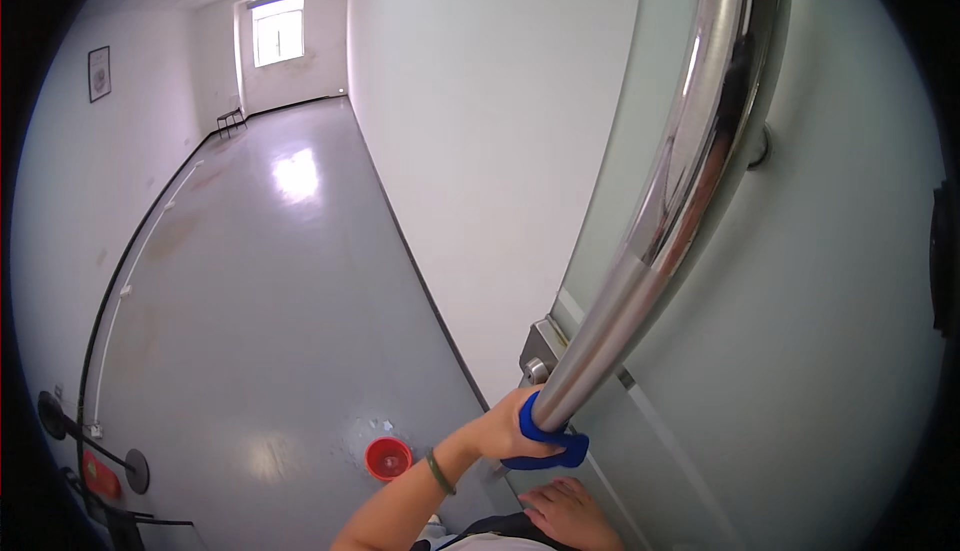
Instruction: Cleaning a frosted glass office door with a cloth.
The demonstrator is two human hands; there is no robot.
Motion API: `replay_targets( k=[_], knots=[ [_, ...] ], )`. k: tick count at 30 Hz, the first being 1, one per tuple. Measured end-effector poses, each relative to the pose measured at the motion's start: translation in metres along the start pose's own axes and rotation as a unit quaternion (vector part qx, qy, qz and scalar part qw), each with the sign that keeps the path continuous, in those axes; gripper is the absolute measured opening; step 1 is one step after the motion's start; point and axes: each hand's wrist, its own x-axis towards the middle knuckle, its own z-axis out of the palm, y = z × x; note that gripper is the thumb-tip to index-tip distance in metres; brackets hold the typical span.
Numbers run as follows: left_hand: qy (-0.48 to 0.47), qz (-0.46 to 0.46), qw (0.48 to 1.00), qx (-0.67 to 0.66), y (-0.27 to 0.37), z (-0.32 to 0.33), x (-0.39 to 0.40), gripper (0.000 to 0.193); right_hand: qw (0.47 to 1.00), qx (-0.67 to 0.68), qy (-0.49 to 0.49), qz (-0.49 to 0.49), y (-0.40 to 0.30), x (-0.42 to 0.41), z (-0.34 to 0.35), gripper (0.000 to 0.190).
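My left hand, with a green bangle on its wrist, grips a blue cloth wrapped around the lower part of a long metal door handle. This tubular handle stands off a frosted glass door; its upper part is mirror-bright and its lower part looks brushed. Just beyond my left hand is a metal lock at the door's edge. Below the cloth, my right hand is held close to my waist, fingers extended, with nothing visible in it.
A red bucket stands on the grey floor, with wet-looking marks beside it. At lower left are a black stand with round discs and a red object. White power strips run along the left wall. A stool stands far back.
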Motion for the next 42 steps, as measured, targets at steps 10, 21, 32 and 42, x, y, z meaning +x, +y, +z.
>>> replay_targets(
  k=[10,21,32,42],
  knots=[
    [0.272,0.04,0.954,0.12,-0.041,0.042,-0.028,0.041,0.999,-0.007,0.029,-0.019,0.008,0.006,0.013,0.024],
    [-0.096,-0.042,0.994,-0.023,-0.045,-0.005,-0.013,0.047,0.998,-0.012,0.061,-0.023,0.007,0.005,0.009,0.024],
    [0.095,-0.032,0.994,0.048,-0.069,0.013,-0.034,0.042,0.994,-0.039,0.084,-0.054,0.008,0.005,0.008,0.02],
    [0.219,-0.025,0.966,0.137,-0.1,0.047,-0.053,0.033,0.993,-0.024,0.114,-0.037,0.023,-0.001,0.024,0.017]
  ],
)
